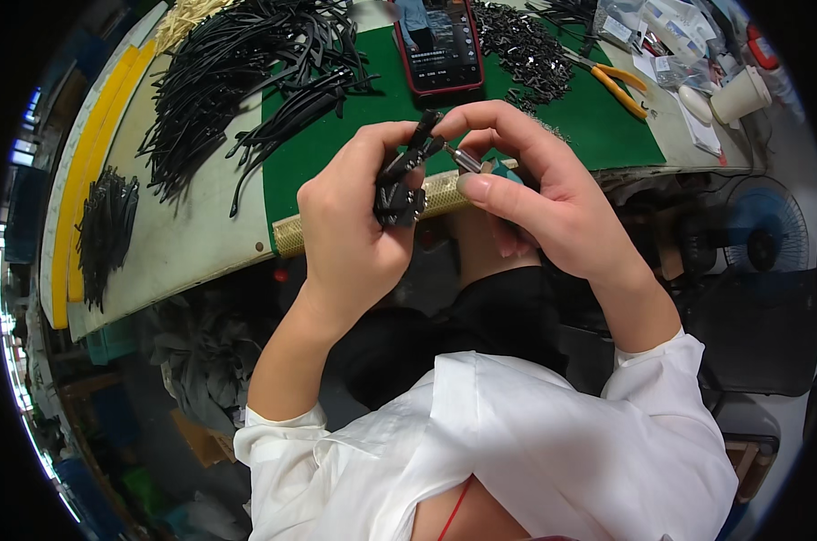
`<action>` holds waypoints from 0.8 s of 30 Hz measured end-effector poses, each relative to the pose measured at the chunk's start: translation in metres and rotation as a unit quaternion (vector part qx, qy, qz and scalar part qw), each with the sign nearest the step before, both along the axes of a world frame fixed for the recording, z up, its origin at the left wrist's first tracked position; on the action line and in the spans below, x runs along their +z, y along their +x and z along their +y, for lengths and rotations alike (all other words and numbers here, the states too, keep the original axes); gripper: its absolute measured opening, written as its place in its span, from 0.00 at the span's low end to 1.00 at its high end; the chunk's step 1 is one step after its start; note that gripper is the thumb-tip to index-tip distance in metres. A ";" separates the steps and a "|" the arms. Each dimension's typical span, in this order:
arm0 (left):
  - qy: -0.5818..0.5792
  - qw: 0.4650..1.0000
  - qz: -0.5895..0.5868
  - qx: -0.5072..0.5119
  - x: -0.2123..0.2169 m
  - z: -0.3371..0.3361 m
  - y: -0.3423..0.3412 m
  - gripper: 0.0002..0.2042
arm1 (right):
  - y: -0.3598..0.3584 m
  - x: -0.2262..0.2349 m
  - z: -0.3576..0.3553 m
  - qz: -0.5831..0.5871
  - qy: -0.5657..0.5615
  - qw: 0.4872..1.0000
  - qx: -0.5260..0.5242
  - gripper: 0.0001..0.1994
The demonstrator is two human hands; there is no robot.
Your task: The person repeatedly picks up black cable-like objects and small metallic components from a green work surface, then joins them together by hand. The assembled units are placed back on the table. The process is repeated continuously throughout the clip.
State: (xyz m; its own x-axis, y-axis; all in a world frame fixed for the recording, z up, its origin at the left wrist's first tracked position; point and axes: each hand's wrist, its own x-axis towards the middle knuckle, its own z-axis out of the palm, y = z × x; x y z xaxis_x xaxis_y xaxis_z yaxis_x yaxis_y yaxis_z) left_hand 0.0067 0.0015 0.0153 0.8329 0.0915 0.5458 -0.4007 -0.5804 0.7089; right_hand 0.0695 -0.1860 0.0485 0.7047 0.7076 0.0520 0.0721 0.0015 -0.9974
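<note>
1. In the background we see a worktable [169, 270] with a green mat [598, 140], and on it a pile of black straps [219, 81], a phone [440, 68] and a heap of small dark pieces [527, 56].
2. The left hand [350, 207] has thumb and fingers together around a cluster of black parts [398, 203], which is in the air near the table's front edge. If this grip becomes loose, we think that a part could drop toward the lap or the floor, because the table may not catch it.
3. The right hand [557, 194] holds a small metal-tipped tool [465, 160] between thumb and fingers; its back end is partly hidden. The tip points to the black parts, but whether it touches them, we cannot tell. If it slips under pressure, it could poke the left fingers, since they are very near.
4. The black parts lie close together and look alike, so we could easily work on the wrong one.
5. A part which falls into the dark heap would probably be hard to find again, because the colours are similar.
</note>
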 end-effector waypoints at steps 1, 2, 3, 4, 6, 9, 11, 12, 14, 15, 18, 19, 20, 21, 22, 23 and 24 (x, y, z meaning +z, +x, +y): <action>0.013 1.000 -0.008 0.008 0.001 -0.001 -0.001 0.13 | -0.001 0.000 0.000 0.000 0.005 1.000 0.001 0.16; 0.037 0.998 -0.041 0.018 -0.001 -0.001 0.000 0.13 | -0.002 0.000 0.001 0.014 0.009 1.000 -0.001 0.16; 0.051 0.997 -0.054 0.024 -0.002 -0.001 0.000 0.14 | -0.005 0.001 0.001 0.028 0.010 1.000 -0.004 0.15; 0.066 0.995 -0.066 0.030 -0.002 -0.001 0.000 0.14 | -0.008 0.001 0.002 0.042 0.011 0.999 -0.008 0.15; 0.125 0.984 -0.125 0.029 -0.007 0.003 0.004 0.19 | -0.010 0.003 0.002 0.087 0.013 0.996 -0.014 0.14; 0.163 0.977 -0.139 0.020 -0.004 0.005 0.002 0.22 | -0.011 0.003 0.003 0.122 0.012 0.992 -0.026 0.13; 0.177 0.974 -0.137 0.019 -0.007 0.008 0.002 0.25 | -0.011 -0.007 0.007 0.067 0.012 0.997 -0.040 0.13; 0.189 0.972 -0.137 0.024 -0.007 0.011 0.002 0.25 | -0.010 -0.006 0.008 0.046 -0.003 0.998 -0.043 0.12; 0.208 0.969 -0.132 0.033 -0.008 0.014 0.001 0.25 | -0.012 -0.012 0.014 -0.050 -0.018 0.996 -0.078 0.13; 0.214 0.968 -0.128 0.036 -0.009 0.015 0.001 0.25 | -0.013 -0.018 0.017 -0.099 -0.026 0.990 -0.096 0.13; 0.246 0.961 -0.116 0.049 -0.012 0.018 0.005 0.24 | -0.012 -0.039 0.027 -0.373 -0.072 0.910 -0.166 0.17; 0.260 0.958 -0.111 0.055 -0.012 0.019 0.006 0.24 | -0.012 -0.039 0.029 -0.391 -0.094 0.901 -0.162 0.18; 0.261 0.957 -0.110 0.062 -0.012 0.019 0.006 0.20 | -0.012 -0.040 0.029 -0.409 -0.116 0.891 -0.157 0.20; 0.279 0.951 -0.091 0.101 -0.012 0.022 0.007 0.20 | -0.012 -0.040 0.029 -0.428 -0.138 0.880 -0.153 0.22; 0.296 0.942 -0.071 0.139 -0.012 0.027 0.009 0.19 | -0.013 -0.039 0.027 -0.410 -0.162 0.886 -0.144 0.23; 0.312 0.932 -0.050 0.177 -0.011 0.033 0.012 0.18 | -0.013 -0.039 0.022 -0.391 -0.186 0.891 -0.135 0.25; 0.318 0.923 -0.024 0.216 -0.009 0.045 0.019 0.15 | -0.012 -0.038 0.015 -0.372 -0.213 0.894 -0.129 0.27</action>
State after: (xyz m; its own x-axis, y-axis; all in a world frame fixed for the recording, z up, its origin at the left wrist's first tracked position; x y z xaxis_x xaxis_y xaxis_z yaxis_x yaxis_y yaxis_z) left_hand 0.0257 0.0464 0.0060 0.7674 0.0581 0.6385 -0.0561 -0.9860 0.1571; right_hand 0.0574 -0.1708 0.0102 0.7297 0.5933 0.3398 0.6593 -0.4792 -0.5794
